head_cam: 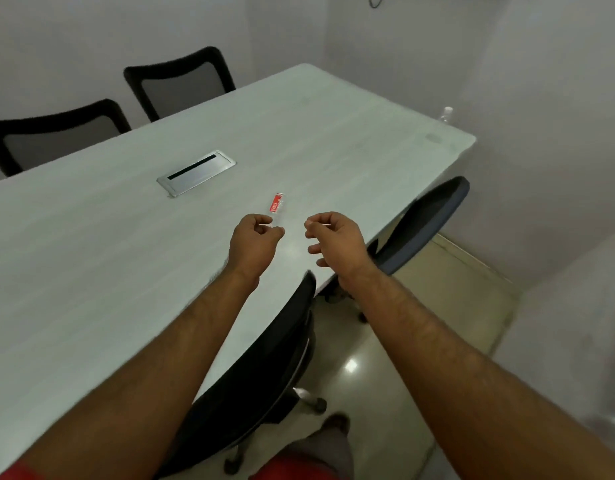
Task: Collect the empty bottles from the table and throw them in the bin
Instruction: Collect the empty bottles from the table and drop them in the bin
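- Worktop (133, 237): long, pale wood grain, running from the near left to the far right corner.
- Cable hatch (196, 172): metal, rectangular, set flush in the worktop with 1 dark slot.
- Bottle (277, 205): clear plastic with a red label, small in view, lying on the worktop just beyond the 2 hands, nearer the left one; whether the left fingertips touch it cannot be told.
- Left hand (254, 241): reaching over the worktop, grip curled loosely with fingers bent toward the palm, nothing clearly held.
- Right hand (337, 242): level with the left and a little apart, near the worktop edge, grip half curled, holding nothing.
- Second bottle (446, 114): clear, only its top showing past the far right corner of the worktop; blurred.
- Chairs: 2 black mesh-backed (181, 84) (53, 133) along the far side, 1 black (261, 368) tucked under the near edge, 1 blue-backed (427, 220) further right.
- Floor (403, 341): glossy beige tile, a shoe (335, 424) visible at the bottom.
- Bin: not in view.
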A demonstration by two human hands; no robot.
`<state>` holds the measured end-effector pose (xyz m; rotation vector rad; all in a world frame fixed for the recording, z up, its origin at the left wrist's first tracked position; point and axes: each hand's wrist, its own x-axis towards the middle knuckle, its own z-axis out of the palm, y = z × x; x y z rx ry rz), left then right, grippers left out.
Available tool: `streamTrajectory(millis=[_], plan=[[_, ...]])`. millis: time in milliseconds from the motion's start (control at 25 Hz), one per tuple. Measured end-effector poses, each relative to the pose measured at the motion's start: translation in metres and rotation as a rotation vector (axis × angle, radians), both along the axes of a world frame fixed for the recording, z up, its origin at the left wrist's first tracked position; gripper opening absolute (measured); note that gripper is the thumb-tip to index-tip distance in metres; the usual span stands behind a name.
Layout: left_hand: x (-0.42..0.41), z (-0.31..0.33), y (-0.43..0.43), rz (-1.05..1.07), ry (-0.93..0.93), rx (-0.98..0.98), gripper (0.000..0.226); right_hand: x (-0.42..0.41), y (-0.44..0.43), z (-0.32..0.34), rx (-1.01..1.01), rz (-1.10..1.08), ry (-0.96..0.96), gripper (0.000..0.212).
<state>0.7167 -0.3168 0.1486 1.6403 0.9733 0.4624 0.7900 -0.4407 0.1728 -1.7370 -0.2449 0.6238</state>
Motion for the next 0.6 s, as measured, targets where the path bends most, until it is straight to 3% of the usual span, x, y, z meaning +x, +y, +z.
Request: streamTrajectory(millis=[240, 480, 600], plan=[[0.101, -0.091, 0.072, 0.055, 0.293, -0.020, 0.046, 0.129, 0.065, -0.067, -0.115, 0.233, 0.035, 0.021], [0.170, -0.162, 0.117, 0.207, 0.489, -0.095, 0.080, 0.209, 0.143, -0.149, -0.278, 0.492, -0.065, 0.023], [0.190, -0.197, 0.136, 0.238, 0.578, -0.101, 0.066, 0.234, 0.171, -0.174, -0.326, 0.597, -0.105, 0.025]])
